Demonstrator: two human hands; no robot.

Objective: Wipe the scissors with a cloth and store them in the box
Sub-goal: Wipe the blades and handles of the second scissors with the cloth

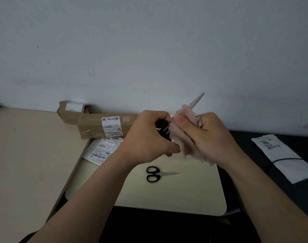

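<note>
Lying nearest on the pale surface (184,193) is a spare pair of scissors (155,174). Above it, my left hand (148,135) grips the black handles of the scissors in hand (197,100), and my right hand (207,135) pinches the fuzzy cloth (183,137) round their blades. I should hold the handles steady and draw the cloth towards the tip, I reckon. Farther back, by the wall, are the cardboard boxes (97,127).
</note>
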